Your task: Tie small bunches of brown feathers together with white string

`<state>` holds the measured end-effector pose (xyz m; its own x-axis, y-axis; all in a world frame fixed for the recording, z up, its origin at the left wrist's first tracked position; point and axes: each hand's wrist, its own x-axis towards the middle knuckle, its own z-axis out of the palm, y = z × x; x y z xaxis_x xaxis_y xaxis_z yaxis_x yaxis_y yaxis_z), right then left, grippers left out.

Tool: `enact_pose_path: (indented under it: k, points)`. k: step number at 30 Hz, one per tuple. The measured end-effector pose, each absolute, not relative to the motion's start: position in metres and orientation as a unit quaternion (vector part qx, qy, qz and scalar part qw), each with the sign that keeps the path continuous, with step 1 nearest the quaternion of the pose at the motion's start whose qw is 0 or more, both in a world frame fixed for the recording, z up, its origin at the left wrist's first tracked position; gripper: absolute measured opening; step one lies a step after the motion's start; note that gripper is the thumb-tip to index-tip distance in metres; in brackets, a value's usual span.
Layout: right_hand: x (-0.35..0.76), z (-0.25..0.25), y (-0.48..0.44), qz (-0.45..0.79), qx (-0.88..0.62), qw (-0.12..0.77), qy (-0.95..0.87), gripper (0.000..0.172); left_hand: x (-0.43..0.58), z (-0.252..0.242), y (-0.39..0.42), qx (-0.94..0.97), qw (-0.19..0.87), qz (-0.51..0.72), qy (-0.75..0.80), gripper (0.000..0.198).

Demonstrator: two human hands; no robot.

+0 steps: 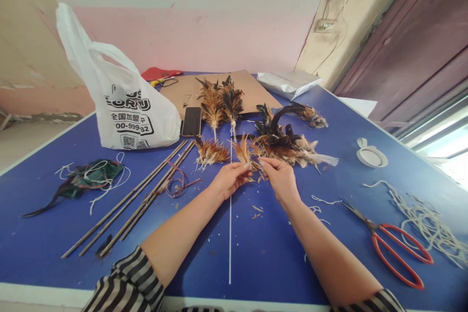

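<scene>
Rising from the pinching left grip point(229, 180), feathers point(241, 150) stand beside the pinched right grip point(282, 180).

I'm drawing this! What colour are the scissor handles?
The scissor handles are red, clearest in the head view.

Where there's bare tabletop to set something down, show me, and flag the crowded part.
Bare: near-left, between the green-black bundle, the sticks and the table's front edge; also between the white roll and the feather pile. Crowded: just beyond the left hand and right hand, among feather bundles.
</scene>
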<state>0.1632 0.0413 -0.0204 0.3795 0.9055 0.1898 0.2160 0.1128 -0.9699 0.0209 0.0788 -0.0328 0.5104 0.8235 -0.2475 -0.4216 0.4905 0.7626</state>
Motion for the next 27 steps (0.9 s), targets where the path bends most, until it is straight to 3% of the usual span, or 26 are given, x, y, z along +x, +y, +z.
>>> enact_pose_path:
  k: [4, 12, 20, 27]
  points:
    - [0.156, -0.015, 0.034, 0.135, -0.583, 0.540, -0.592, 0.018, 0.026, -0.030, 0.073, 0.328, 0.796, 0.400, 0.315, 0.023]
    - [0.153, -0.009, 0.024, -0.017, -0.628, 0.385, -0.676, 0.016, 0.026, -0.034, 0.073, 0.361, 0.776, 0.419, 0.304, 0.023]
    - [0.152, -0.010, 0.022, -0.055, -0.618, 0.324, -0.714, 0.022, 0.026, -0.037, 0.071, 0.395, 0.760, 0.416, 0.306, 0.030]
    - [0.165, -0.008, 0.028, 0.030, -0.615, 0.319, -0.720, 0.022, 0.022, -0.032, 0.077, 0.397, 0.738, 0.446, 0.314, 0.028]
